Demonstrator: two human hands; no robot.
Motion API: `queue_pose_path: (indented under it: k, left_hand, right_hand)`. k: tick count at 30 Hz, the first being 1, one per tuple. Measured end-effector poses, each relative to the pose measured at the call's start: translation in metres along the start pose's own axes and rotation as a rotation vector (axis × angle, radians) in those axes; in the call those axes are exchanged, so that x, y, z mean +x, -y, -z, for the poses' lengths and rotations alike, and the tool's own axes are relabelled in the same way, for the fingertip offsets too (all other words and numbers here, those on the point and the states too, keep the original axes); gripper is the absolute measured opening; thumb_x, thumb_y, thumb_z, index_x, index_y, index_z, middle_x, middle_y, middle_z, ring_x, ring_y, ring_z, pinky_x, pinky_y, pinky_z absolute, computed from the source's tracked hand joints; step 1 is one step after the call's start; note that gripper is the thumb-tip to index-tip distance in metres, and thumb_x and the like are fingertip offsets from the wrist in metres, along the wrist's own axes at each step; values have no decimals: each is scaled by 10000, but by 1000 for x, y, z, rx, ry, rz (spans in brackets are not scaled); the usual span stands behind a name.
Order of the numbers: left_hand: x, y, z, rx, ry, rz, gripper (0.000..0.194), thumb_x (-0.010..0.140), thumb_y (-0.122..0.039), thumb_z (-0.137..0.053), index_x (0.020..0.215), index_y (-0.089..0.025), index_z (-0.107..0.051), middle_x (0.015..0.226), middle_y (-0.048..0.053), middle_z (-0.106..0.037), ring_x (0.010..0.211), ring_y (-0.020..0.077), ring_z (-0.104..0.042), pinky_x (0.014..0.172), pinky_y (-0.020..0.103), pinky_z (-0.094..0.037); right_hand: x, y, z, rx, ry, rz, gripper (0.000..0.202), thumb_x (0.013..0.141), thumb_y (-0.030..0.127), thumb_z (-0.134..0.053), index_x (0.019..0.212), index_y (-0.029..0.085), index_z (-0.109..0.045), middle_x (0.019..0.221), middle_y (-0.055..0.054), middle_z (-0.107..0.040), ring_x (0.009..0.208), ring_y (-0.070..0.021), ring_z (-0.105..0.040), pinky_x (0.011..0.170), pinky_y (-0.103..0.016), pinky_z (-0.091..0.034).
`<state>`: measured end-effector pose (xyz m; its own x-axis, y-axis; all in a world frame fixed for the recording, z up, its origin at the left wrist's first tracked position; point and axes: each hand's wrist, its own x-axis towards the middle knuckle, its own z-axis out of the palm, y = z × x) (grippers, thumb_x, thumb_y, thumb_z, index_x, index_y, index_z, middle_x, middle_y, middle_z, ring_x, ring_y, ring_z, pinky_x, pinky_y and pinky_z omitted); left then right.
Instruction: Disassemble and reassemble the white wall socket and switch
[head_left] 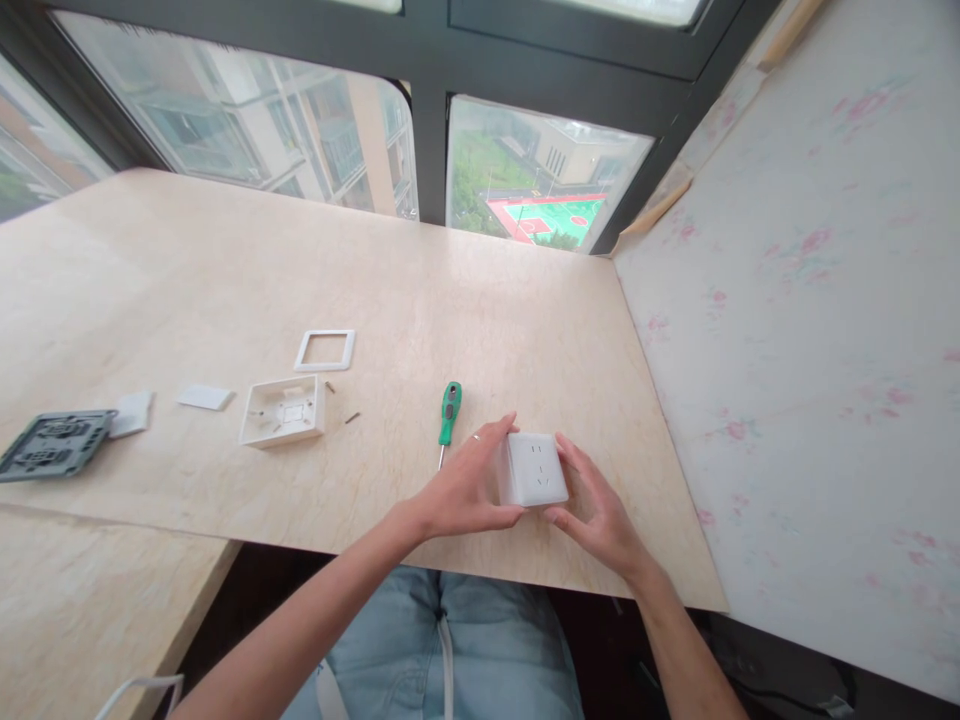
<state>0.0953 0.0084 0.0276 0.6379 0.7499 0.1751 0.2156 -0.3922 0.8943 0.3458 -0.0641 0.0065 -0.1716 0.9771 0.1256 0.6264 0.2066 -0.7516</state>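
Note:
A white wall socket (538, 468), its slotted face turned up towards me, sits between my two hands low over the front of the counter. My left hand (466, 488) grips its left side, thumb at the near edge and fingers at the far edge. On the opposite side, the thumb and fingers of my right hand (600, 512) close around the right edge. The socket's underside is hidden. Just beyond my left hand lies a screwdriver (450, 412) with a green handle, its tip partly hidden by that hand.
Left of the screwdriver are an open white mounting box (283, 412), a white frame (325, 350) and two small screws (352, 417). Farther left lie white cover plates (206, 397) and a grey panel (58, 445). A papered wall (810, 350) bounds the right; windows stand behind.

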Motion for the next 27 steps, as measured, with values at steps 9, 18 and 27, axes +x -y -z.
queue_pose_path:
  k: [9,18,27]
  left_hand:
    - [1,-12,-18,-63,-50,-62,1090,735,-352,-811,1586,-288,-134,1491,154,-461,1376,345,-449,1149,572,-358]
    - [2,-11,-24,-364,-181,113,991,727,-395,-843,1534,-256,-285,1455,185,-520,1343,339,-503,1074,525,-441]
    - [1,-10,-27,-466,-201,182,927,719,-433,-847,1481,-242,-357,1451,192,-531,1334,322,-520,1076,537,-447]
  right_hand:
    - [-4,-2,5,165,4,38,882,855,440,-734,1579,352,-237,1623,-98,-346,1453,-329,-397,1185,-570,-344]
    - [-3,-3,7,367,61,-9,691,883,490,-680,1505,326,-429,1529,-99,-495,1400,-333,-473,1148,-556,-396]
    - [-5,-1,10,435,92,-60,663,906,508,-635,1507,311,-439,1537,-103,-495,1380,-335,-502,1113,-552,-440]
